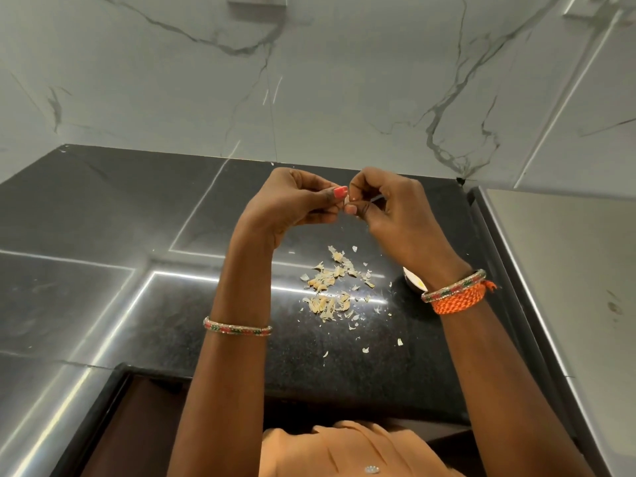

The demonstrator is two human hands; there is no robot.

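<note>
The marble wall point(344, 80) is pale, glossy and grey-veined. It rises from the far edge of the table point(103, 208), a black speckled stone slab polished enough to mirror the strip lights. A brushed steel panel point(568, 270) butts against the table's right edge.

Both forearms reach up from the near edge and meet over the table's far middle. The left grip point(292, 201) and right grip point(389, 204) are each curled tight, thumb against fingertips, and they touch at the tips. Between them they pinch the clove point(347, 200), a small pale sliver that is probably garlic. It is held in the air, clear of the stone.

The left thumb, with its red nail, lies on top of the clove, and the right thumb sits just below it. Neither hand is nearer, since the clove sits exactly where the 2 grips meet. Too little of it shows to tell its long axis. My guess is that the next move is a pull apart sideways, stripping skin that would fall straight down.

The peels point(330, 287) lie below, nearer the person: a loose heap of dry, papery, cream flakes with crumbs scattered towards the near edge. A small bowl point(414, 282) with a white rim sits just right of the heap, half hidden by the right wrist. Each wrist wears 1 beaded bangle, and the right wrist also has an orange braided thread point(461, 299).
</note>
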